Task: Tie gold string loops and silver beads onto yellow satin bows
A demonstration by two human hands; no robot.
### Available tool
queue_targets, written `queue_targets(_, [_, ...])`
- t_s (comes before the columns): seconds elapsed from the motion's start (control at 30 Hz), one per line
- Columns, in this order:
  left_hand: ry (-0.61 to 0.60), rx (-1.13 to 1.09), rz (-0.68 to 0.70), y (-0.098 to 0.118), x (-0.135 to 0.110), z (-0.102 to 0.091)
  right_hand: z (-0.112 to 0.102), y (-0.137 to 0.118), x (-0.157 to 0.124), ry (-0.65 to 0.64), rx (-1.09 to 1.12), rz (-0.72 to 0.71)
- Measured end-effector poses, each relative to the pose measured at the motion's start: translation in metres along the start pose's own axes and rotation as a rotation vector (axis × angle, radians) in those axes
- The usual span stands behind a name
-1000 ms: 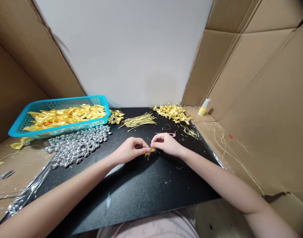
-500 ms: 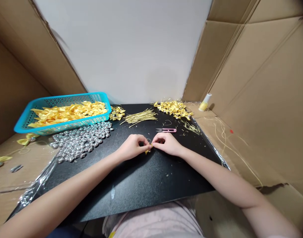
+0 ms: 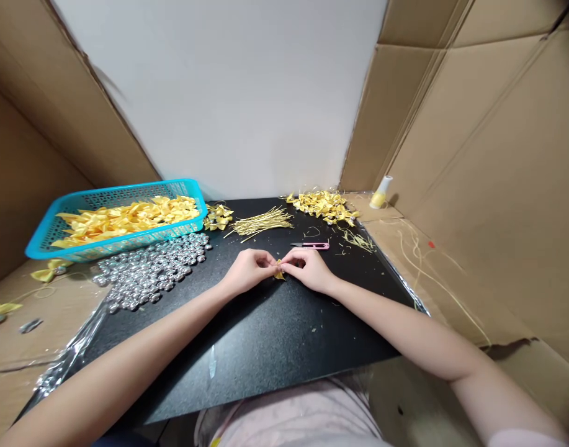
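Note:
Over the middle of the black board, my left hand point(image 3: 250, 270) and my right hand point(image 3: 308, 268) meet fingertip to fingertip. Both pinch a small yellow ribbon bow point(image 3: 280, 274), mostly covered by the fingers. Just beyond my right hand lies a pair of pink-handled thread snips point(image 3: 316, 246). A bundle of gold twist ties point(image 3: 262, 222) rests farther back. Left of my left hand spreads a pile of shiny silver beads point(image 3: 149, 273).
A turquoise basket point(image 3: 36, 247) of yellow bows stands at the back left. Bows with beads point(image 3: 322, 206) are heaped at the back right, near thread scraps point(image 3: 358, 241). A white thread cone point(image 3: 381, 191) stands on the cardboard at right. Cardboard walls point(image 3: 479, 136) enclose both sides.
My hands have drawn a little closer together around the bow, and its yellow tip now points down below the fingers. The camera view has shifted slightly.

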State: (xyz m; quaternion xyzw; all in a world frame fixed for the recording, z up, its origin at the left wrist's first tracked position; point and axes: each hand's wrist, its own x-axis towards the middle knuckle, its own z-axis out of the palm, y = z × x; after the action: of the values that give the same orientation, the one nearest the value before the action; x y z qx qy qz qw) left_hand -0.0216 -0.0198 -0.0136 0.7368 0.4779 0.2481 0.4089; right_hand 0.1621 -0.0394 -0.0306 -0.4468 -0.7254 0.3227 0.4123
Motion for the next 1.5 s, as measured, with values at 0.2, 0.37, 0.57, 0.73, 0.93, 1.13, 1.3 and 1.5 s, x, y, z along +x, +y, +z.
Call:
queue_targets(0.2, [0.085,-0.079,0.036,-0.006,0.000,0.003,0.000,0.002,0.000,-0.020,0.042,0.068])
queue_targets(0.37, [0.141,-0.060,0.074,-0.008,-0.001,0.005,0.002,0.010,0.002,-0.021,0.118,0.113])
queue_targets(0.57, [0.166,-0.118,0.069,-0.014,0.001,0.005,0.002,0.013,0.004,-0.011,0.149,0.142])
queue_targets(0.73, [0.185,-0.106,0.071,-0.012,0.003,0.007,0.002,0.013,0.005,-0.007,0.149,0.163])
queue_targets(0.93, [0.236,-0.108,0.089,-0.012,0.006,0.010,0.002,0.015,0.007,-0.006,0.138,0.183])
queue_targets(1.13, [0.264,-0.201,0.101,-0.018,0.007,0.013,0.002,0.014,0.008,-0.006,0.132,0.176])
queue_targets(1.3, [0.226,-0.189,0.111,-0.015,0.006,0.014,0.002,0.014,0.008,-0.007,0.121,0.174])
queue_targets(1.5, [0.190,-0.186,0.109,-0.010,0.004,0.012,0.002,0.015,0.008,-0.003,0.119,0.174])
